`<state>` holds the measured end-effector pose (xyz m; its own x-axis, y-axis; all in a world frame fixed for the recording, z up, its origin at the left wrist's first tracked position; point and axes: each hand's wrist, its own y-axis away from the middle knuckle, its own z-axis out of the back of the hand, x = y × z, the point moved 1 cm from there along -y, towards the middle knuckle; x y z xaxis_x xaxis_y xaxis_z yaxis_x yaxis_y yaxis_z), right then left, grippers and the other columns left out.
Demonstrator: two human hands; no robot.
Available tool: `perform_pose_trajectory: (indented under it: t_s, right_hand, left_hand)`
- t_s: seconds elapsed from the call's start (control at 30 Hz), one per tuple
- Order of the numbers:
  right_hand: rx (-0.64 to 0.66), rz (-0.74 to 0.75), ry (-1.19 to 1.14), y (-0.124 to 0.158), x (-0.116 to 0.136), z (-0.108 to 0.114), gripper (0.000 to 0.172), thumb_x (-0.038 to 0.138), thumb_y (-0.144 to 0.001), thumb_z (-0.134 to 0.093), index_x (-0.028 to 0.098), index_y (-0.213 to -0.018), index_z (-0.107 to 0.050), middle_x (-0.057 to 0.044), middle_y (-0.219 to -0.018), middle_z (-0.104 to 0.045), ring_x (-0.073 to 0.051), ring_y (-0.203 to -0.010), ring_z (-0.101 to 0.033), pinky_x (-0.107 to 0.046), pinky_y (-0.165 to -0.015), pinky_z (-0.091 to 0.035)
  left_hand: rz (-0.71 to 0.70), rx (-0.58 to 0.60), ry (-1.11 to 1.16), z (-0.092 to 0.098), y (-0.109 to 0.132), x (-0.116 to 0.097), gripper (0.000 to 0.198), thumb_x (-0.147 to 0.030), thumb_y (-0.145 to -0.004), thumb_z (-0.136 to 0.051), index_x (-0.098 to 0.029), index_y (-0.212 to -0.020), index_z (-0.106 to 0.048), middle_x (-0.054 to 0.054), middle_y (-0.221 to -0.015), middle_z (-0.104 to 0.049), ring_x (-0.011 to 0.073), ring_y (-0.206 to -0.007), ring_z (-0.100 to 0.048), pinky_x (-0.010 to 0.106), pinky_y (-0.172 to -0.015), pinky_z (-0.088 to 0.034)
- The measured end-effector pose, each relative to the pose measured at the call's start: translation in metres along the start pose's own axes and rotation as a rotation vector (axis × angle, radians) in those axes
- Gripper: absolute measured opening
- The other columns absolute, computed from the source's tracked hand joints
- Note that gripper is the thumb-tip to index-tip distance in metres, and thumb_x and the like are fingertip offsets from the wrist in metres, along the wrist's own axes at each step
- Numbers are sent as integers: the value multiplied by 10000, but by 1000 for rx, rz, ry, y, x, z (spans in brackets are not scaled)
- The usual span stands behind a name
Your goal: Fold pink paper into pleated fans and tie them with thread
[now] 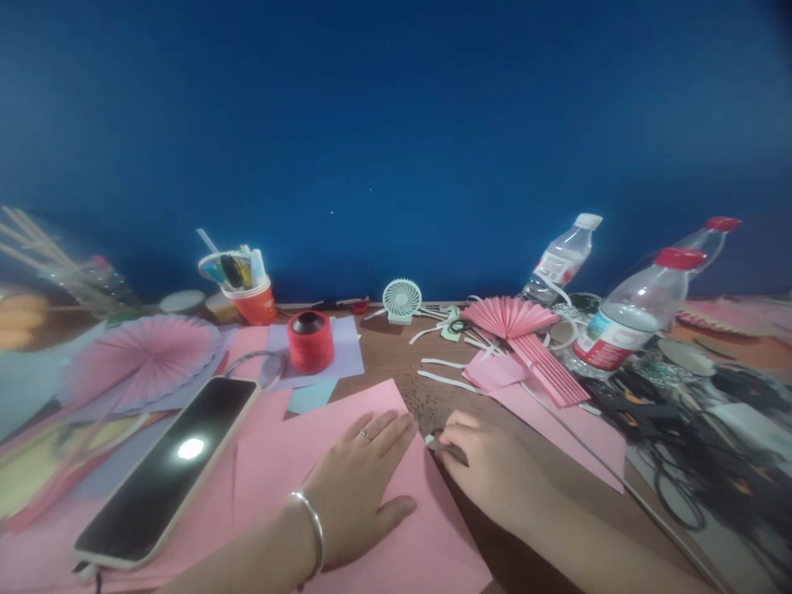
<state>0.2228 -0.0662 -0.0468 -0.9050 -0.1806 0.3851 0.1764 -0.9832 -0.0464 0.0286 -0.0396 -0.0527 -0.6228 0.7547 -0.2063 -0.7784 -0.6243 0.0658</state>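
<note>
My left hand [365,478], with a ring and a silver bracelet, lies flat on a pink paper sheet [451,540], fingers stretched toward its right edge. Just right of that edge, my right hand [488,466] is closed in a pinch. A small whitish tip [431,442] shows at its fingertips, touching or very near the sheet's edge; the rest of the held thing is mostly hidden by the fingers. Dark crumbs [421,400] are scattered on the brown table beyond both hands.
A phone [167,470] lies on papers at left, near a pleated pink paper fan [145,359]. Red thread spool [310,342], pen cup [253,301] and small fan [402,299] stand behind. Folded pink paper [511,318], a bottle [631,313] and black cables [674,478] crowd the right.
</note>
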Motion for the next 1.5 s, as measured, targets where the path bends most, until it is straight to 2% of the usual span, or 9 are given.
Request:
perform_pose_trajectory:
  t_s: [0.23, 0.7, 1.0, 1.23, 1.5]
  right_hand:
    - [12, 0, 1, -1, 3, 3, 195, 162, -802, -443, 197, -658, -569, 27, -753, -554, -93, -652, -522, -227, -580, -298]
    - [-1, -2, -16, -2, -1, 1, 204, 143, -795, -432, 190, -637, -552, 28, -737, -543, -89, -638, -508, -228, -567, -274]
    - [-2, -3, 33, -5, 0, 1, 201, 99, -757, -441, 182, -603, -540, 29, -717, -532, -81, -623, -491, -225, -557, -279]
    - [-3, -4, 41, -8, 3, 1, 200, 131, -779, -447, 186, -624, -561, 28, -735, -540, -79, -626, -493, -225, -541, -281]
    - [-17, 2, 65, -15, 5, 1, 216, 163, -802, -440, 188, -630, -569, 25, -737, -544, -89, -649, -499, -236, -543, -276]
  left_hand:
    - [-4, 13, -23, -2, 1, -1, 668, -457, -847, -343, -260, -1381, 7, -15, -1455, -73, 185, -1318, -99, 372, -1078, -88]
    - [11, 22, -19, 0, 2, 0, 675, -450, -849, -346, -252, -1380, 20, -12, -1454, -56, 182, -1318, -97, 365, -1082, -86]
    - [24, 20, 0, -6, 3, 1, 694, -457, -837, -376, -230, -1385, -16, 12, -1456, -56, 199, -1316, -113, 359, -1077, -132]
    - [17, 9, -1, -6, 3, 1, 681, -483, -839, -357, -223, -1387, -45, 25, -1454, -66, 224, -1315, -107, 377, -1079, -119]
    - [19, 3, -35, -6, 2, 1, 673, -486, -841, -345, -212, -1387, -62, 28, -1454, -80, 197, -1317, -98, 356, -1084, -106]
